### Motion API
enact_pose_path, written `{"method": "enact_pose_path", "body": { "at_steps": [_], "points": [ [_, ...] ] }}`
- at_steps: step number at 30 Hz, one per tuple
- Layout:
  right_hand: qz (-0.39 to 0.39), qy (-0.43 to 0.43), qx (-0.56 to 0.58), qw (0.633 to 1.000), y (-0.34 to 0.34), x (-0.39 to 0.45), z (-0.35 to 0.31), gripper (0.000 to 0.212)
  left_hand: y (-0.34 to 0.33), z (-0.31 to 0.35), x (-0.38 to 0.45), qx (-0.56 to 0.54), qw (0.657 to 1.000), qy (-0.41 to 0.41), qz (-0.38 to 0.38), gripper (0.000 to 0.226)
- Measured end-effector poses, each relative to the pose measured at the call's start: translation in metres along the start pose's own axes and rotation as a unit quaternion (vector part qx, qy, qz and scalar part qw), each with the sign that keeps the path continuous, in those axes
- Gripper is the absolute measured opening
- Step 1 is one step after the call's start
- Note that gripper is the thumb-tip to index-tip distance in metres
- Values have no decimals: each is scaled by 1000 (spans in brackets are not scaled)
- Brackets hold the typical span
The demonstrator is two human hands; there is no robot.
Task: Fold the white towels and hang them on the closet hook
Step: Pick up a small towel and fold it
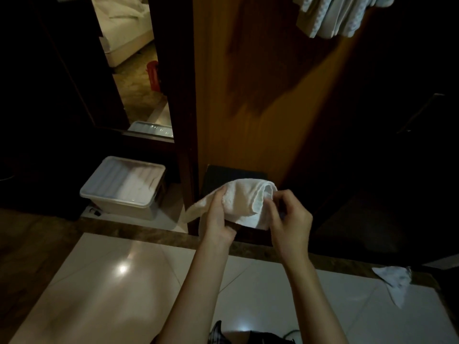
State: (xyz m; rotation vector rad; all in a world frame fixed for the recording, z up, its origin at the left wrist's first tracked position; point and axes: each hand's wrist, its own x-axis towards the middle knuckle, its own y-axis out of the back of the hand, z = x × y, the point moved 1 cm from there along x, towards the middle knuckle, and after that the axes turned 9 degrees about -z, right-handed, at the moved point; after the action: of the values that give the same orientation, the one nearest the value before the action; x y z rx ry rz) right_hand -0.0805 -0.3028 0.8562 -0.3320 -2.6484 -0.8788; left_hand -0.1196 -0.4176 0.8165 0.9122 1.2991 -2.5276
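Between 2 hands (218, 214) (289, 217), 1 white towel (244, 204).

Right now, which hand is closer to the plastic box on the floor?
Left. The left hand holds the towel on the side toward the plastic box; the right hand is beyond it.

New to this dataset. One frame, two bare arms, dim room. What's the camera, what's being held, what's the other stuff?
No robot here: a person wears one wide-angle camera on the head, looking forward and down, so the arms come in from the bottom edge. Both hands hold one white towel in front of a wooden closet panel. The left hand grips its left part; the right hand pinches the folded edge. More pale towels hang at the top. On the tiled floor stands a plastic bin holding white cloth, and another white cloth lies at the right.
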Motion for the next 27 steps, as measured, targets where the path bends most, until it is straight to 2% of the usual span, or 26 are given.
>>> {"method": "enact_pose_path", "body": {
  "at_steps": [2, 3, 4, 6, 7, 8, 9, 10, 11, 13, 14, 15, 16, 19, 21, 23, 25, 27],
  "points": [
    [23, 47, -31, 998, 8, 2, -4, 7, -1, 0, -2, 87, 996, 20, -23, 39],
    [31, 58, -38, 997, 11, 3, -5, 5, -1, -1, -4, 188, 981, 37, -26, 30],
    [30, 60, -38, 997, 15, 5, -6, 3, 0, -2, -4, 298, 953, 51, -30, 28],
    [5, 50, -24, 998, 22, 7, -8, 10, 4, -4, -4, 483, 872, 70, -27, 39],
    [-11, 43, -22, 999, 26, 8, -8, 14, 5, -4, -4, 555, 829, 60, -14, 38],
    [-26, 36, -25, 999, 29, 9, -8, 17, 5, -5, -4, 645, 764, 16, 9, 31],
    [-40, 32, -30, 998, 32, 9, -8, 18, 3, -3, -5, 726, 685, -58, 33, 25],
    [-52, 29, -32, 998, 34, 10, -7, 18, -1, -2, -9, 749, 651, -122, 15, 29],
    [-62, 25, -28, 997, 37, 10, -6, 16, -5, -1, -11, 733, 658, -160, -63, 41],
    [-79, 12, -13, 997, 43, 10, -7, 13, -13, 2, -20, 570, 751, -155, -294, 64],
    [-88, 7, -9, 996, 45, 11, -7, 11, -15, 2, -25, 500, 764, -142, -382, 70],
    [-95, 6, -9, 995, 48, 11, -8, 10, -16, 0, -27, 478, 756, -147, -423, 74],
    [-101, 5, -13, 995, 51, 12, -9, 9, -17, -2, -28, 483, 745, -171, -426, 76],
    [-118, 3, -39, 992, 56, 13, -10, 6, -28, -6, -31, 506, 742, -302, -321, 78],
    [-113, -3, -69, 991, 58, 13, -10, 5, -31, -2, -32, 497, 736, -363, -283, 73],
    [-104, -9, -71, 992, 60, 12, -9, 6, -28, 6, -33, 530, 693, -408, -270, 62],
    [-105, -17, -56, 993, 60, 12, -7, 7, -26, 13, -32, 580, 623, -454, -262, 43],
    [-113, -24, -47, 992, 59, 11, -6, 7, -24, 16, -33, 601, 590, -474, -257, 27]
  ]
}}
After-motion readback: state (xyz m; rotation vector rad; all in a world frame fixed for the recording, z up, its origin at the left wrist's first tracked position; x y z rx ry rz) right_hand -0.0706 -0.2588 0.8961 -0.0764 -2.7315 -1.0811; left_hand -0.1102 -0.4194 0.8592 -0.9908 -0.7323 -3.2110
